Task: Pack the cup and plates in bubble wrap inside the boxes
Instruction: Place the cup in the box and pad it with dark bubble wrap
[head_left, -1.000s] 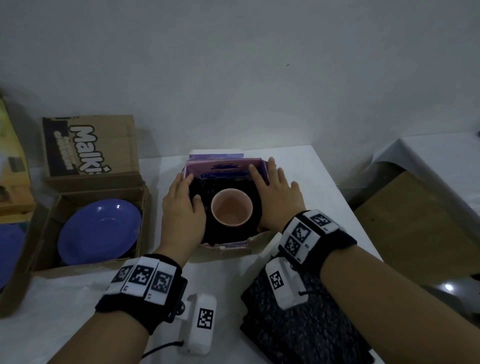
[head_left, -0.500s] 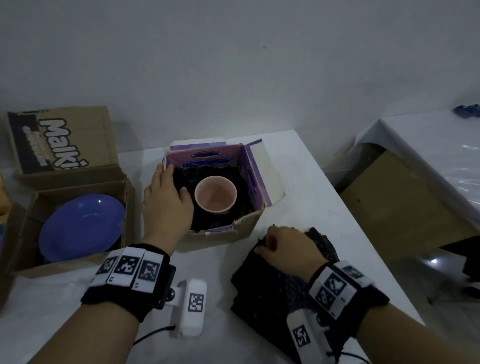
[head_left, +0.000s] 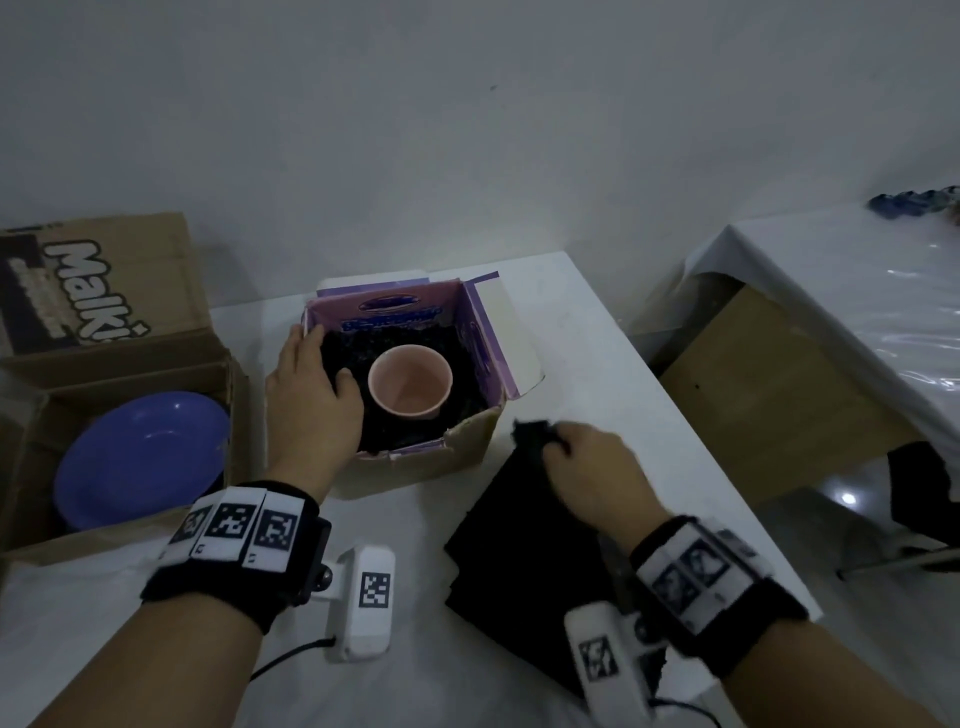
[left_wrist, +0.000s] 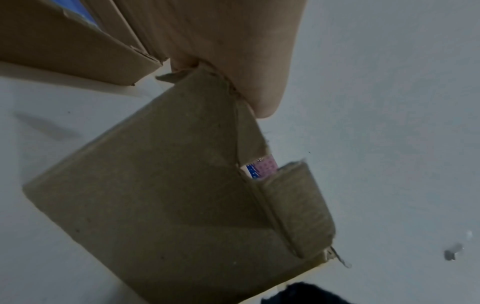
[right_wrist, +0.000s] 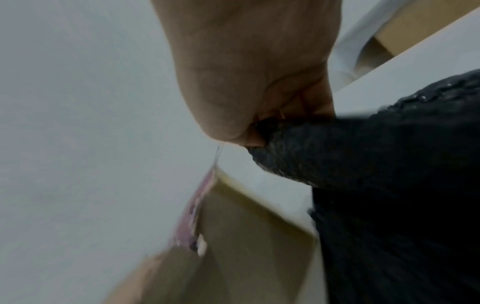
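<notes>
A pink cup (head_left: 409, 380) stands upright on black bubble wrap inside a small purple-lined cardboard box (head_left: 470, 434) at the table's middle. My left hand (head_left: 311, 395) rests over the box's left wall, fingers inside on the wrap beside the cup. My right hand (head_left: 558, 448) pinches the far corner of a black bubble wrap sheet (head_left: 524, 551) lying on the table in front of the box; the pinch on the black bubble wrap sheet (right_wrist: 350, 160) shows in the right wrist view. The left wrist view shows the box's outer wall (left_wrist: 161, 185). A blue plate (head_left: 140, 457) lies in a second box (head_left: 31, 530) at left.
A raised flap printed "Malki" (head_left: 93, 286) stands behind the plate box. The white table (head_left: 597, 364) ends in an edge at right, with a brown board (head_left: 779, 384) and another white-covered table (head_left: 857, 312) beyond it. A wall stands close behind.
My right hand left the cup box's right side, came back to the black sheet and pinched its corner, lifting it slightly. The box's right flap has sprung open. The left hand stays on the box.
</notes>
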